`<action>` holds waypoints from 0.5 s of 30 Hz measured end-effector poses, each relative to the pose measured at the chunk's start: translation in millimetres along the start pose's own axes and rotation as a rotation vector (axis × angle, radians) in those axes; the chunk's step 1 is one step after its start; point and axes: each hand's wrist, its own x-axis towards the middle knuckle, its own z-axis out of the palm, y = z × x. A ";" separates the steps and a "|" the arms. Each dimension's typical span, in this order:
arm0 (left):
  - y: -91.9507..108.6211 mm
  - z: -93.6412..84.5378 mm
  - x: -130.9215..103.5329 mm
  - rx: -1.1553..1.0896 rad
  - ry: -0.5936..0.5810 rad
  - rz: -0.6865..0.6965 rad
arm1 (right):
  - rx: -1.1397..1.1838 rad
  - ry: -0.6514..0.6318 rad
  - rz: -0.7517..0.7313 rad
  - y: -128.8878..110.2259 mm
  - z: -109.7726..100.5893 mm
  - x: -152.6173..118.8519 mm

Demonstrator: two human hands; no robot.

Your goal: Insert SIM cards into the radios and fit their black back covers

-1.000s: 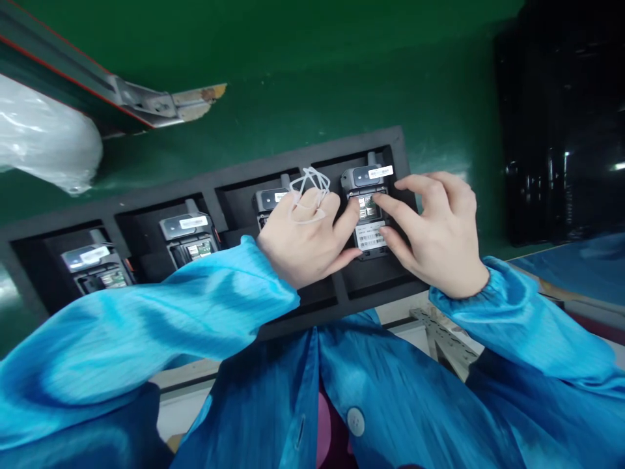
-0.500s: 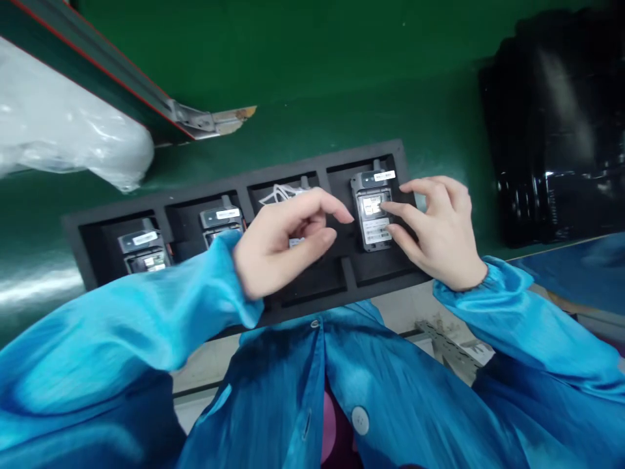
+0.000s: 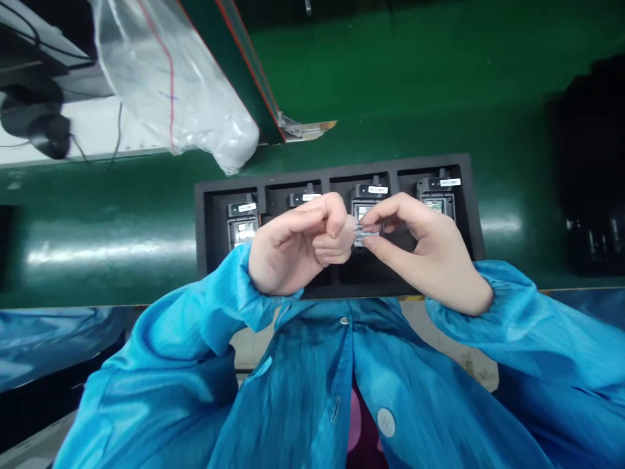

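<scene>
A black foam tray (image 3: 199, 221) with compartments lies on the green bench, several dark handheld devices in it. My left hand (image 3: 307, 244) is above its middle, fingers curled in; what they grip, if anything, is hidden. My right hand (image 3: 424, 251) has thumb and fingertips pinched together in front of the third device (image 3: 371, 191), close to the left hand's fingers. Whatever is in that pinch is too small to make out. The rightmost device (image 3: 439, 195) and the leftmost device (image 3: 243, 221) show open backs with pale labels. The second device (image 3: 301, 198) is mostly covered by my left hand.
A clear plastic bag (image 3: 195, 111) hangs over the bench at the upper left, beside a green panel with a red edge (image 3: 249, 58). Black glossy items (image 3: 590, 169) are at the far right. Dark equipment and cables (image 3: 39, 117) show at the far left.
The view has shifted, so the tray appears further right. My right hand has left the rightmost device and come next to my left hand; the fingers of both hands have closed.
</scene>
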 end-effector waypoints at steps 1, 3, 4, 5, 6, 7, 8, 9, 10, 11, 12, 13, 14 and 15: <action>-0.2 -0.7 -3.0 -0.102 0.003 -0.014 | -0.001 0.003 -0.007 -2.5 3.8 0.5; -0.4 -1.5 -8.2 -0.381 0.002 -0.010 | -0.013 -0.001 -0.009 -7.0 9.8 1.2; -0.8 -1.7 -10.2 -0.535 -0.007 0.007 | -0.014 -0.001 -0.004 -9.0 12.0 1.4; -1.7 -2.0 -11.9 -0.676 -0.017 0.029 | -0.009 0.005 0.003 -10.8 14.0 1.6; -3.1 -2.2 -13.2 -0.792 -0.024 0.055 | -0.003 0.018 0.011 -12.4 15.6 1.7; -5.3 -2.5 -14.3 -0.874 -0.026 0.083 | -0.001 0.032 0.013 -13.8 16.9 1.8; -8.2 -2.7 -15.0 -0.916 -0.018 0.106 | -0.014 0.050 0.008 -14.9 17.9 1.7; -11.6 -2.8 -15.6 -0.925 -0.001 0.119 | -0.049 0.066 -0.006 -15.9 18.6 1.4; -15.4 -2.6 -15.9 -0.920 0.021 0.129 | -0.109 0.076 -0.026 -16.7 19.0 1.0; -19.4 -2.1 -16.1 -0.910 0.044 0.132 | -0.185 0.080 -0.051 -17.1 19.2 0.6; -23.3 -1.3 -16.2 -0.899 0.064 0.124 | -0.265 0.082 -0.076 -17.4 19.2 0.0; -26.9 -0.2 -16.1 -0.889 0.084 0.107 | -0.342 0.081 -0.099 -17.4 19.1 -0.5; -30.1 0.9 -16.0 -0.881 0.102 0.087 | -0.409 0.076 -0.118 -17.3 18.9 -1.1; -32.9 2.2 -15.8 -0.872 0.117 0.067 | -0.456 0.071 -0.130 -17.1 18.5 -1.7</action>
